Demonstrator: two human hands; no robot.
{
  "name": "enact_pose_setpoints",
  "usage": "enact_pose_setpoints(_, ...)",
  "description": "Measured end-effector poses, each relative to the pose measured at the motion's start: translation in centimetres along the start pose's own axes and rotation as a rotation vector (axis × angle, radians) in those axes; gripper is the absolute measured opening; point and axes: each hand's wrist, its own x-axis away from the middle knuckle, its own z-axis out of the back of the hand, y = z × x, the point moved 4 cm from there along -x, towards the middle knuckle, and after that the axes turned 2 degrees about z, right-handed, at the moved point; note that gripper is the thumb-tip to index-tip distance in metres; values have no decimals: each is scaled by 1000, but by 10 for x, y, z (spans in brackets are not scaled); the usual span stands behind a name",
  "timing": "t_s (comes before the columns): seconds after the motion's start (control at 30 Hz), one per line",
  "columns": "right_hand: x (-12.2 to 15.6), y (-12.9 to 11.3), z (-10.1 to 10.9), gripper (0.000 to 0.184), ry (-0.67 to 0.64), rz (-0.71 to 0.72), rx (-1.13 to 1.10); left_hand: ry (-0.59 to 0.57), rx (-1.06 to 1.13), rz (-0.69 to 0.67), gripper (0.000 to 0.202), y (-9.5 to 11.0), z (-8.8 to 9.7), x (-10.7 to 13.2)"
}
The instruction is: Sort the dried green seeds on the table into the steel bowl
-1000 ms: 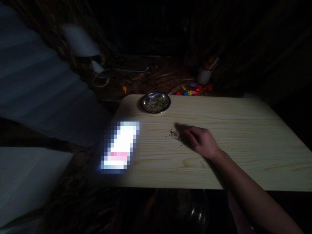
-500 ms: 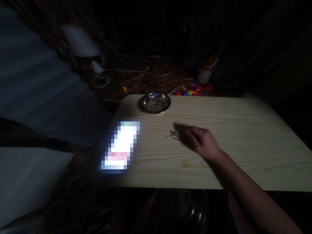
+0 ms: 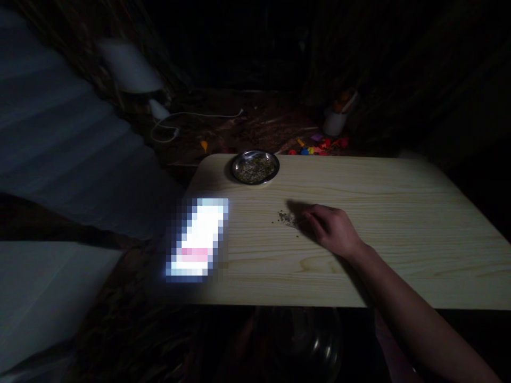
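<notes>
My right hand [image 3: 333, 229] is over the wooden table, with thumb and fingertips pressed together. Whatever the pinch holds, if anything, is too small to make out. Just left of the fingertips lies a small scatter of dark seed-like bits [image 3: 286, 217]. Farther back, near the table's far edge, a round metal dish [image 3: 255, 181] contains a layer of similar small greenish-brown and pale bits. My left hand cannot be made out; below the near edge it is very dark, with only a dim reddish shape beside a shiny clear container [image 3: 299, 346].
A pixelated bright screen [image 3: 199, 239] lies on the left of the table [image 3: 399, 213]. Behind it, the floor holds colourful small pieces [image 3: 315, 149], a white cup-like container [image 3: 334, 123] and a white cable [image 3: 199, 114]. Pale ribbed material [image 3: 59, 133] stands at the left.
The small bits beside my fingertips look slightly more spread out. My right hand has barely shifted; the dish and the screen stay in place.
</notes>
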Motion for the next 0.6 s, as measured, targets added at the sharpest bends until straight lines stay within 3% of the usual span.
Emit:
enact_pose_setpoints(0.23, 1, -1, 1, 25, 6, -8, -69, 14, -16, -3, 34, 0, 1, 1)
enact_pose_setpoints(0.6, 15, -18, -1, 22, -144, 76, -115, 90, -78, -27, 34, -12, 0, 10)
